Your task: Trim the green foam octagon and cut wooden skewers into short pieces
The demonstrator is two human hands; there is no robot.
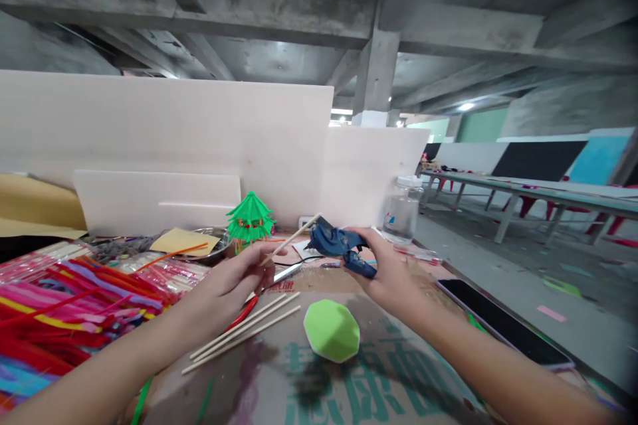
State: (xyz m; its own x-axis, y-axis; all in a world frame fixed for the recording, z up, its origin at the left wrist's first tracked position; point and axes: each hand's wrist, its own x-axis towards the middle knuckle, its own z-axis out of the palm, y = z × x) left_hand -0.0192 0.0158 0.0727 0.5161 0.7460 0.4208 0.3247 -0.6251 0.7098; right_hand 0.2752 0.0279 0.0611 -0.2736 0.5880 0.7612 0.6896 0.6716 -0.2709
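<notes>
My left hand [248, 273] is closed around a thin wooden stick [294, 238] that slants up to the right. In my right hand [381, 265] is a dark blue hand tool with two handles [336, 242], its kind not clear. The stick's upper end is beside the tool's head; whether they touch I cannot tell. Below the hands, a light green octagonal piece [331, 331] with a pale edge lies on printed cardboard [249, 392]. More wooden sticks [244, 332] lie under my left hand, close to a red-handled tool [244, 312] that is partly hidden.
A green tiered tree-like model [250, 218] stands behind my left hand. Colourful fuzzy stems [64, 299] are heaped at left. A clear bottle [401, 209] stands at the back right, and a phone [503, 322] lies by the right edge. White boards [164, 126] rise behind.
</notes>
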